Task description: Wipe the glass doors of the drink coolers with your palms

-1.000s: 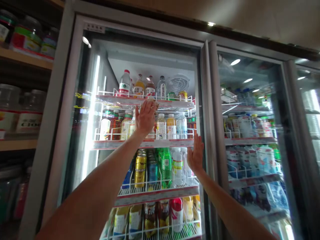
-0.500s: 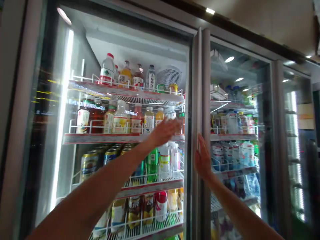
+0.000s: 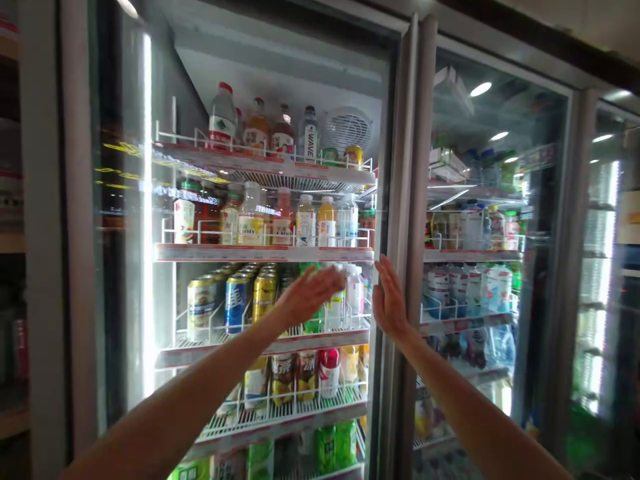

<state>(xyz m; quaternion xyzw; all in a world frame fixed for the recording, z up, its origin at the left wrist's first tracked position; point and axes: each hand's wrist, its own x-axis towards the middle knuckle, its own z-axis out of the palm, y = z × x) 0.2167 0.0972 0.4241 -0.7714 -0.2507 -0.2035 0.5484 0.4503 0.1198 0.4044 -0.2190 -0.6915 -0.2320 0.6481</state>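
Note:
My left hand [image 3: 313,293] is raised before the glass of the left fridge door, in front of the shelf of cans and bottles. Its fingers are stretched out toward the right, and it holds nothing. At the left door's grey frame [image 3: 404,167], my right hand [image 3: 391,303] stands upright with fingers extended; it appears to rest flat on the frame's edge. Behind the glass, a yellow-capped orange drink bottle [image 3: 327,223] and a white-labelled bottle [image 3: 305,223] stand above my left hand. Gold cans [image 3: 263,297] and a blue can [image 3: 235,303] sit to its left.
The top shelf holds a red-capped water bottle [image 3: 222,120] and a dark-capped WAVE bottle [image 3: 310,133]. Lower down are several brown cans [image 3: 283,380] and a red-topped bottle [image 3: 329,373]. A second glass door [image 3: 500,87] with stocked shelves adjoins on the right.
My left hand has dropped from the second shelf's level to the can shelf. My right hand has shifted left from the seam between the doors onto the left door's frame. The view has shifted.

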